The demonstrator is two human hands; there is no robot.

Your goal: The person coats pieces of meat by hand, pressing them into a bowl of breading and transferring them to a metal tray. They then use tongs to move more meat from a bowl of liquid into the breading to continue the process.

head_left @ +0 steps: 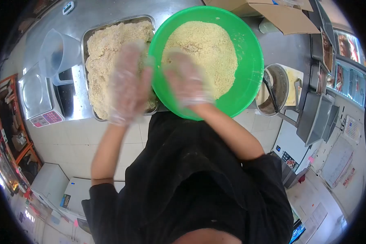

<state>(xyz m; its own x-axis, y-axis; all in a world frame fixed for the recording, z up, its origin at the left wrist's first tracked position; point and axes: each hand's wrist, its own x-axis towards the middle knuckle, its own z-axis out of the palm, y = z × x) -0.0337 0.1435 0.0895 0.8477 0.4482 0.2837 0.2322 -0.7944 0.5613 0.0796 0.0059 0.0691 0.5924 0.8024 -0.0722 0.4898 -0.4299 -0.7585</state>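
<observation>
Left hand (128,83) over the tray (84,61), right hand (187,79) over the bowl (250,69), both gloved and blurred. Each grip looks apart, thumb off the fingers, nothing visible in it. Crumbs (215,49) sit in the bowl, coated lumps (103,61) in the tray, both at the table (105,10) edge. Crumbs: likely light, loose; scoop with cupped fingers. Lumps: probably soft, coating rubs off; lift from underneath, don't pinch.

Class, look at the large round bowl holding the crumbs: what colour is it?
The bowl is bright green, clearly seen in the head view.
</observation>
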